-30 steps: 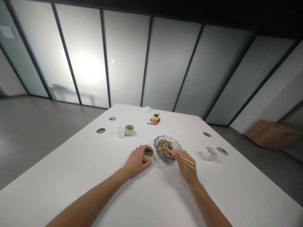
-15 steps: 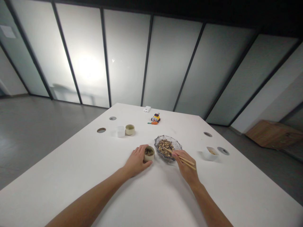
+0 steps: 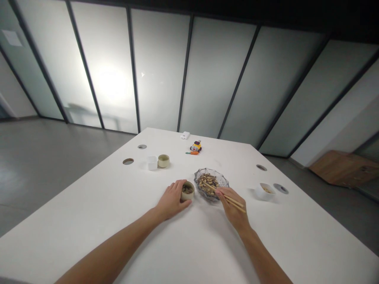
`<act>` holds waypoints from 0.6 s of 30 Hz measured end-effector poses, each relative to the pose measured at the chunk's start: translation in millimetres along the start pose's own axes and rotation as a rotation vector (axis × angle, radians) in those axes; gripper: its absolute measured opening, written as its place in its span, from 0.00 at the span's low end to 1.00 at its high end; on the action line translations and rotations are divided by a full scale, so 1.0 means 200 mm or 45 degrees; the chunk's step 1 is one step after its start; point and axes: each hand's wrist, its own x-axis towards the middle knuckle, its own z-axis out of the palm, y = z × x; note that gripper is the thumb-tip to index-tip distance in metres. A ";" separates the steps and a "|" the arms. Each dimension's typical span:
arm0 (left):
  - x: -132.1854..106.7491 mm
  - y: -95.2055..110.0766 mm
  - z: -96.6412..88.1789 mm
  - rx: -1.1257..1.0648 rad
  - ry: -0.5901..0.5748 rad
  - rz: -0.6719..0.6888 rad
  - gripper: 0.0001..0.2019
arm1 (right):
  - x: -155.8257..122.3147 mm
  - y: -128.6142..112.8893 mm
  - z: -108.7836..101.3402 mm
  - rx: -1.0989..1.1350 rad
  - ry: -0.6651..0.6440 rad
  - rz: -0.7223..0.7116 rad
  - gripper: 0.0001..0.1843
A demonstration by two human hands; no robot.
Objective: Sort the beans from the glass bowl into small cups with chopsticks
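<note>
My left hand is wrapped round the left side of a small pale green cup, which stands on the table with dark seeds inside. Just right of that cup sits a clear faceted glass bowl with a heap of brownish seeds or nuts; the exact kind is too small to tell. A pair of wooden chopsticks is gripped in my right hand, at the bowl's near right rim. Their tips reach in among the bowl's contents, and whether they pinch a piece I cannot tell.
On the white table, a white square container and another pale green cup stand at left. A white container with light pieces is at right. Farther back are a toy car, a toy carrot and a white box.
The view has shifted very slightly. Both hands keep their holds, and the chopstick tips stay in the glass bowl.
</note>
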 end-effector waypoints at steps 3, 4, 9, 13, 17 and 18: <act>0.00 0.00 0.00 0.002 -0.012 -0.006 0.34 | 0.00 0.00 0.00 -0.015 -0.002 -0.005 0.13; 0.00 0.00 0.00 0.001 -0.010 -0.006 0.34 | 0.00 0.01 0.00 -0.017 -0.003 -0.010 0.13; 0.00 0.01 0.00 0.003 -0.004 -0.007 0.34 | 0.00 0.00 0.00 -0.012 -0.018 -0.001 0.15; 0.00 0.01 0.00 -0.001 -0.012 -0.011 0.34 | 0.01 -0.01 0.00 0.012 -0.043 0.040 0.16; 0.00 0.00 0.00 -0.007 0.001 -0.005 0.34 | 0.00 0.00 0.00 0.029 -0.025 0.068 0.16; 0.00 0.00 0.00 -0.006 -0.001 -0.007 0.34 | 0.00 0.00 0.00 0.031 -0.021 0.065 0.16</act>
